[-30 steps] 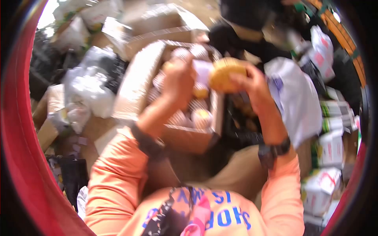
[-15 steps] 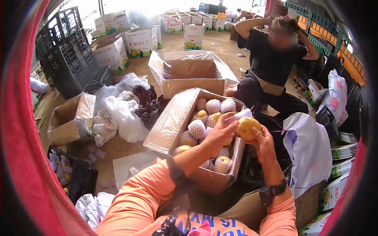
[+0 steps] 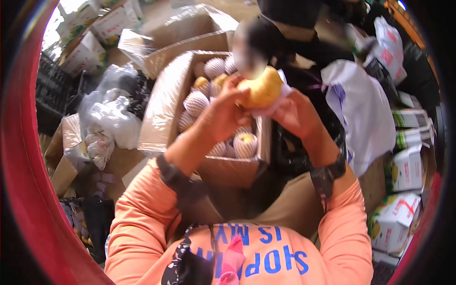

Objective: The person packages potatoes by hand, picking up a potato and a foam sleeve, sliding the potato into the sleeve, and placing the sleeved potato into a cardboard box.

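Both of my hands hold a yellow fruit [image 3: 262,88] above the right edge of an open carton [image 3: 159,111]. My left hand [image 3: 223,108] has its fingers curled against the fruit's left side. On the other side, my right hand [image 3: 295,113] grips it together with a pale foam net [image 3: 278,99], partly behind the fruit. Inside the carton lie several fruits in white foam nets [image 3: 245,144], some with yellow skin showing. My forearms cover part of the carton.
Plastic bags [image 3: 111,111] and a small box [image 3: 71,147] lie to the left. A plastic-lined carton [image 3: 183,45] stands ahead, near a co-worker in black [image 3: 294,12]. At right are a white sack [image 3: 363,116] and printed cartons [image 3: 394,223].
The view has tilted downward. My left hand now touches the fruit's left side, and the foam net has passed from my left hand to the fruit's right side, by my right hand.
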`<state>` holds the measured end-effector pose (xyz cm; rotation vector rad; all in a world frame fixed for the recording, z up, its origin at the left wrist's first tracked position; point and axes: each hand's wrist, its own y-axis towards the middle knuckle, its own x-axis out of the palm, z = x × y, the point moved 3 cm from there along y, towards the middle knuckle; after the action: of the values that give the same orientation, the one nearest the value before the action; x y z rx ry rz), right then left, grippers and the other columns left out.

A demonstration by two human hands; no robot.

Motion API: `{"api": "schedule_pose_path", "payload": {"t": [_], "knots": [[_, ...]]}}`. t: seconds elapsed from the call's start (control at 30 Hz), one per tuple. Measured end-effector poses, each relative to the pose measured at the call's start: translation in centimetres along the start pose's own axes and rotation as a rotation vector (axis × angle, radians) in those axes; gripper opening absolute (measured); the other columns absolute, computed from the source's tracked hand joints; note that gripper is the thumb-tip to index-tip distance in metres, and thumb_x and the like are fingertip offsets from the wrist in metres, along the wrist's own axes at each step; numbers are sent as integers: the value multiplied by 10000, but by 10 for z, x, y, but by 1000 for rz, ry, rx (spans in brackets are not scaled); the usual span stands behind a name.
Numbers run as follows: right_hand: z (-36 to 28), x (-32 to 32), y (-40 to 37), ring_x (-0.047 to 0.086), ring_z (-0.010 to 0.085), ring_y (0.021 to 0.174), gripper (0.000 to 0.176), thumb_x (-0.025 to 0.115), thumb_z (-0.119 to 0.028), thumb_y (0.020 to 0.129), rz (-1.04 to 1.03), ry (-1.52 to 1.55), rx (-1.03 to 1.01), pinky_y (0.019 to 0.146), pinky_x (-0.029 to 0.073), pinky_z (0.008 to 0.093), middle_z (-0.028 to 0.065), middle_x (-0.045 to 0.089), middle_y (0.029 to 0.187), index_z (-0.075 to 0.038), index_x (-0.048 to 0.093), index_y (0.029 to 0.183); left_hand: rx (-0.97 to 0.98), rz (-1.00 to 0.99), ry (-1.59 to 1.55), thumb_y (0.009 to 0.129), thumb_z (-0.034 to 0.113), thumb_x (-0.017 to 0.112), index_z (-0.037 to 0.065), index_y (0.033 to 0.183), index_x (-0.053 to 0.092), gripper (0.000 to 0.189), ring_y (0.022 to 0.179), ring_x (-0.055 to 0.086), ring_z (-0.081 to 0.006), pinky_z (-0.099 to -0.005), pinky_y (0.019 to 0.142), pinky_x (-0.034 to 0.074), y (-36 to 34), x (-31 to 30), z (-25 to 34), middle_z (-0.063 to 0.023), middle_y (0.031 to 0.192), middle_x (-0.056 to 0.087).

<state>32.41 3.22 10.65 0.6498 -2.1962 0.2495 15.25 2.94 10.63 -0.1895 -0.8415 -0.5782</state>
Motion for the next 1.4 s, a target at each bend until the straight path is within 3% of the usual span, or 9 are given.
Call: {"api": "schedule_pose_path", "payload": {"t": [0.1, 0.3, 0.57, 0.63, 0.7, 0.8, 1.13, 1.27, 1.4], "knots": [[-19, 17, 2, 521, 214, 1122, 514, 557, -235, 868, -239, -206, -213, 977, 404, 360, 130, 521, 1209, 22, 376, 1276, 64, -37, 66, 868, 180, 481, 146, 1389, 288, 556, 844, 559, -173, -194, 430, 418, -4, 12, 13, -96, 1220, 476], [-11, -20, 10, 567, 266, 1048, 421, 506, -187, 905, 224, -117, -44, 902, 467, 379, 191, 532, 1178, 24, 409, 1257, -119, -278, -158, 877, 208, 440, 55, 1350, 335, 508, 1029, 525, -211, -231, 585, 491, 13, 0, 9, -110, 1251, 479], [-37, 2, -10, 542, 214, 1103, 444, 497, -289, 912, -173, -319, -146, 950, 419, 388, 122, 549, 1190, 7, 437, 1238, -24, -225, -41, 830, 152, 500, 100, 1402, 274, 617, 912, 571, -193, -232, 482, 447, 26, 17, 8, -104, 1275, 447], [-37, -7, -9, 584, 156, 963, 372, 545, -203, 887, 0, -288, -215, 864, 469, 325, 61, 591, 1001, 6, 474, 1186, 7, -177, 221, 788, 115, 586, 147, 1380, 325, 648, 950, 577, -207, -251, 560, 496, 32, 11, 11, -111, 1269, 458], [-50, -7, -19, 567, 70, 780, 316, 582, -86, 846, 501, -1237, -568, 727, 508, 249, -10, 522, 789, -18, 501, 1143, 42, -8, 397, 798, 79, 571, 152, 1421, 237, 711, 1000, 583, -239, -298, 774, 535, 34, 14, 4, -160, 1319, 388], [-31, 12, -23, 574, 135, 662, 365, 635, -8, 760, 337, -1362, -635, 600, 488, 276, 62, 548, 760, -54, 536, 1108, 361, 365, 1436, 675, 53, 718, 233, 1314, 426, 725, 1031, 571, -250, -330, 855, 492, 35, 0, 7, -89, 1235, 497], [-55, -50, -38, 622, 111, 653, 264, 616, -132, 836, 515, -1397, -325, 617, 515, 236, 67, 629, 874, -23, 575, 1072, -396, -70, 1651, 709, -74, 546, 168, 1158, 612, 514, 1065, 523, -300, -357, 889, 451, 32, -103, -19, -100, 1143, 537], [-65, -52, -49, 608, 94, 672, 241, 594, -150, 866, 517, -1415, -216, 619, 516, 225, 35, 617, 903, -42, 588, 1082, -200, -375, 2173, 751, -21, 456, 118, 1104, 643, 423, 1035, 530, -329, -399, 918, 412, 54, -93, -30, -139, 1228, 542], [-91, -59, -74, 594, 71, 702, 230, 575, -151, 889, 601, -1326, -242, 616, 512, 214, 23, 607, 891, -34, 599, 1086, -136, -81, 1874, 864, 268, 487, 161, 1357, 385, 515, 1346, 222, -350, -470, 1083, 201, 67, -117, -54, -175, 1417, 330]]}}
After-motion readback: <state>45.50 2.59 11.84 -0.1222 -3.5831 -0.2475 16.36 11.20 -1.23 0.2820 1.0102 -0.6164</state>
